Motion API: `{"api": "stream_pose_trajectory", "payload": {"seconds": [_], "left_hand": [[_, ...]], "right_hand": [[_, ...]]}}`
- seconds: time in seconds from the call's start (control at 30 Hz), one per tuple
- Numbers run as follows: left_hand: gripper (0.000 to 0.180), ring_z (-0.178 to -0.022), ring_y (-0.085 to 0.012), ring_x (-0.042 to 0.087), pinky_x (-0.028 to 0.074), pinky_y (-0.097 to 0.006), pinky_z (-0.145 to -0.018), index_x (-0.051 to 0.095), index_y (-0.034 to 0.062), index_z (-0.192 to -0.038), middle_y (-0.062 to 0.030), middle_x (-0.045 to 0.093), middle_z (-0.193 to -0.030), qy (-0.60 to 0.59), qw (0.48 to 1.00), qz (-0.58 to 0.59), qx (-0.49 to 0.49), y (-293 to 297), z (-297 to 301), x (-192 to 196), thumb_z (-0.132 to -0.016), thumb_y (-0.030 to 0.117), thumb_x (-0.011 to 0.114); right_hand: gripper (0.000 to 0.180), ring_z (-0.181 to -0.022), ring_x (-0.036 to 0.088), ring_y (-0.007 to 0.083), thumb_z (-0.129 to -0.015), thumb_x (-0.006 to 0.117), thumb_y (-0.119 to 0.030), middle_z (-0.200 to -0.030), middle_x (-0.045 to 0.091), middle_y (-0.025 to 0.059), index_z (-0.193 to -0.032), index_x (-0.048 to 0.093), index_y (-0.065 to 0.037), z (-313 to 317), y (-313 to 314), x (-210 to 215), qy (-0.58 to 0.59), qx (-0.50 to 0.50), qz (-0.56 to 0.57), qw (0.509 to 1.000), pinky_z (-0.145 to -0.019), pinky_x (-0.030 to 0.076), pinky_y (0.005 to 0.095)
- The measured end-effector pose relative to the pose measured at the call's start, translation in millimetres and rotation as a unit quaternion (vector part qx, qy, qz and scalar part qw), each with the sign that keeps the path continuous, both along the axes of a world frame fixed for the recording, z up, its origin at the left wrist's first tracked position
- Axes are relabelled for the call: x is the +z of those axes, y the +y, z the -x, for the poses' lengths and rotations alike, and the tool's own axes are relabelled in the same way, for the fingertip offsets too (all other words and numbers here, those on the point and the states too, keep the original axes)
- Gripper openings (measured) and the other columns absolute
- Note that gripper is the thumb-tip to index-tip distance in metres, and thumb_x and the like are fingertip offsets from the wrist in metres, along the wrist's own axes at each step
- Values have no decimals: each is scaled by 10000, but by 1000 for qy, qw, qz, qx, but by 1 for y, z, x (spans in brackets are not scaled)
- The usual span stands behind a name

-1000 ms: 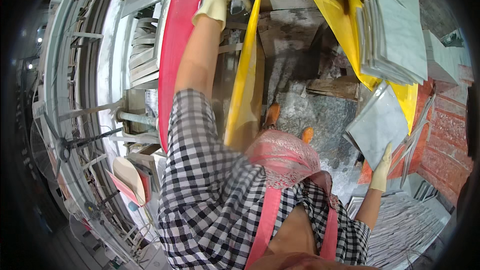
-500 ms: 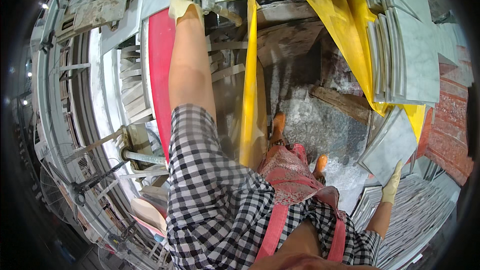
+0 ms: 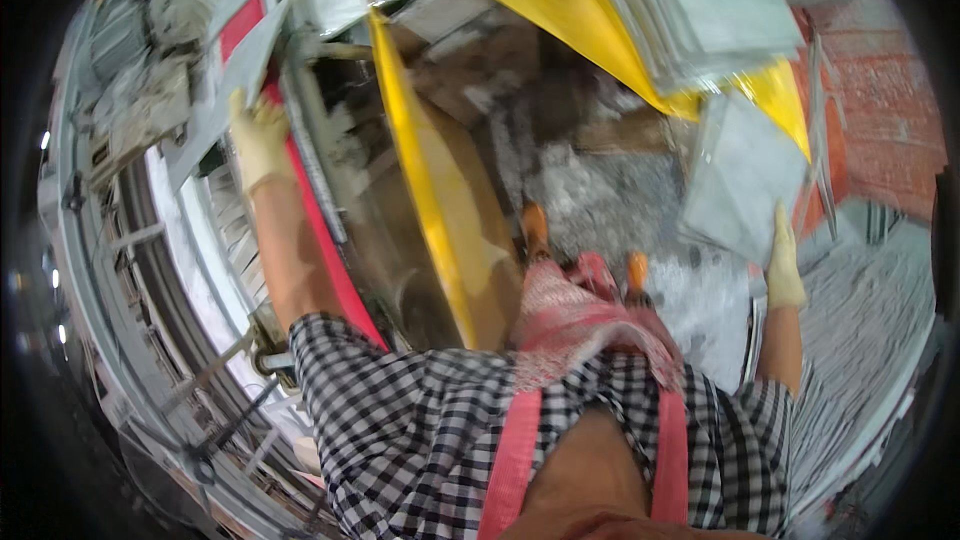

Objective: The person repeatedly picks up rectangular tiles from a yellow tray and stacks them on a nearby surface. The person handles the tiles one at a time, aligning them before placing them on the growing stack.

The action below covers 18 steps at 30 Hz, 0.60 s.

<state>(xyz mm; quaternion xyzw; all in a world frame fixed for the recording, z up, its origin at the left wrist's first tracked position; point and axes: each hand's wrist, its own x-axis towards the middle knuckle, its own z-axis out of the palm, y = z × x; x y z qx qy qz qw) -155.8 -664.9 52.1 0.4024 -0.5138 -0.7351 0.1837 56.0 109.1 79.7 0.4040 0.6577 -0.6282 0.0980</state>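
Note:
My left hand (image 3: 260, 140), in a pale yellow glove, is at the near edge of a grey-white marble tile (image 3: 215, 105) over the red strip (image 3: 335, 245) on the left. Its fingers look closed on that edge, though blur hides the detail. On the right, my gloved right hand (image 3: 786, 260) grips the lower right edge of another marble tile (image 3: 740, 175), its fingers stretched up along the side. This tile leans at a slant below a stack of similar tiles (image 3: 700, 10). The thumb of the right hand is hidden.
Yellow sheeting (image 3: 570, 15) hangs beside the stack, and a yellow strip (image 3: 425, 195) runs along the machine's near side. Rows of thin slabs on edge (image 3: 860, 330) stand at the right. Orange-red boards (image 3: 880, 105) lie beyond. The wet floor (image 3: 600, 205) lies ahead of my orange boots.
My view has turned to the right. My left arm, stretched far forward before, has drawn back, and the left tile now lies slanted. My right hand stays at its tile.

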Motion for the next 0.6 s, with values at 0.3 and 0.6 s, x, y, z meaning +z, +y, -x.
{"api": "stream_pose_trajectory", "payload": {"seconds": [0.3, 0.6], "left_hand": [[253, -654, -135, 560, 444, -262, -584, 634, 34, -1132, -47, 605, -800, 11, 940, 175, -293, 212, -223, 89, -904, 123, 697], [352, -806, -144, 567, 439, -258, -702, 628, -5, -1242, -74, 654, -1018, -12, 887, -13, -462, 474, -227, 117, -933, 157, 667]], "right_hand": [[768, -1298, 541, 235, -982, 558, -561, -1422, 566, 143, -1450, 474, 43, 21, 12, -16, 57, 97, -32, 993, -1116, 373, 334], [708, -1244, 561, 199, -1052, 410, -558, -1418, 553, 138, -1422, 467, 43, 3, 63, -14, 77, 92, 293, 948, -1032, 465, 366]]}}
